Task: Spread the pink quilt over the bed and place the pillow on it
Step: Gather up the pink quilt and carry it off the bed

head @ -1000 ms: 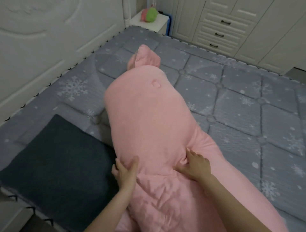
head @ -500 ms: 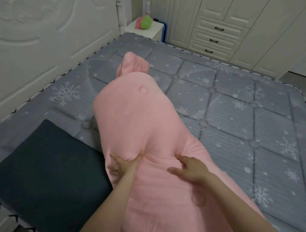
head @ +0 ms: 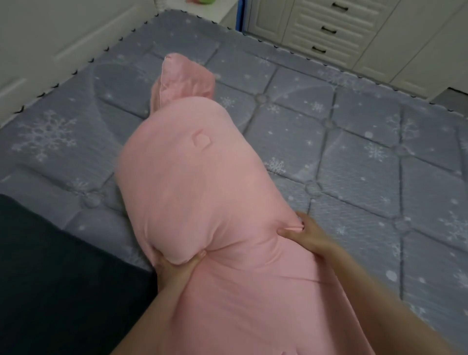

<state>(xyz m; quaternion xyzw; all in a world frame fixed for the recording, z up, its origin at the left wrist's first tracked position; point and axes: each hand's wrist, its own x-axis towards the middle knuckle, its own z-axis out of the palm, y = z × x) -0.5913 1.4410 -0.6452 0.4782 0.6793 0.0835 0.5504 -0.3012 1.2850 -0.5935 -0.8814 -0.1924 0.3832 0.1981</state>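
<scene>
The pink quilt (head: 192,182) lies folded in a long bulky roll down the middle of the grey snowflake-patterned mattress (head: 354,152). My left hand (head: 177,268) grips the quilt's folded edge from underneath, fingers hidden in the fabric. At the roll's right side my right hand (head: 306,233) pinches a fold of the quilt. A dark pillow (head: 55,278) lies flat on the mattress at the lower left, beside the quilt.
A white headboard (head: 63,38) runs along the left edge of the bed. White drawers and wardrobe doors (head: 329,30) stand beyond the far edge. A bedside table with a green and pink object (head: 202,2) sits at the top.
Both hands have dug into the quilt's fold and taken hold of it; the right hand moved outward to the right. The upper layer has lifted and bulged.
</scene>
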